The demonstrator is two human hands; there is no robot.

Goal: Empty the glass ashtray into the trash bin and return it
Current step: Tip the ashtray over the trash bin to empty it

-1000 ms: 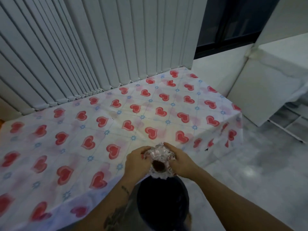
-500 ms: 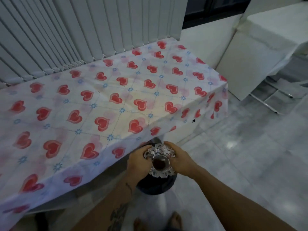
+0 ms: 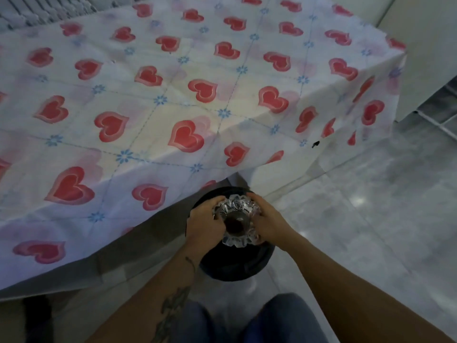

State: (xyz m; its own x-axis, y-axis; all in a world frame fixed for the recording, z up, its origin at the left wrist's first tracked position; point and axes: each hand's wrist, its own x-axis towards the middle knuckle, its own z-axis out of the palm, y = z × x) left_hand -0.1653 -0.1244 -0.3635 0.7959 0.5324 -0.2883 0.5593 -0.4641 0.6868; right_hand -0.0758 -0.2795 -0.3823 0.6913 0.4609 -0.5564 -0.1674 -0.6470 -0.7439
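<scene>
Head view, nearest first: knees in blue trousers (image 3: 284,318) sat at the bottom edge, below the hands, with both forearms reaching forward from there. Left hand (image 3: 205,225) and right hand (image 3: 270,225) were clamped on opposite sides of the glass ashtray (image 3: 237,222), fingers curled over its scalloped rim. Ashtray was held roughly level, bowl facing up, a dark patch in the middle, probably ash or butts, too murky to say. Directly beneath the hands stood the black trash bin (image 3: 235,266) on the grey floor (image 3: 371,219), its round mouth mostly hidden by the hands and ashtray. Beyond the hands the table (image 3: 173,100) with a heart-print cloth ran off up and left, its near edge hanging just past the bin.

Judgement: the dump itself was not yet done, contents looked to be in the bowl. To do it well, stay centred over the bin mouth, keep low, roll both wrists together so the bowl tips away and down, hold the two-sided grip firm since faceted glass is likely heavy and slick, tap or shake lightly, avoid knocking the rim. Then level it and go back to the table.
</scene>
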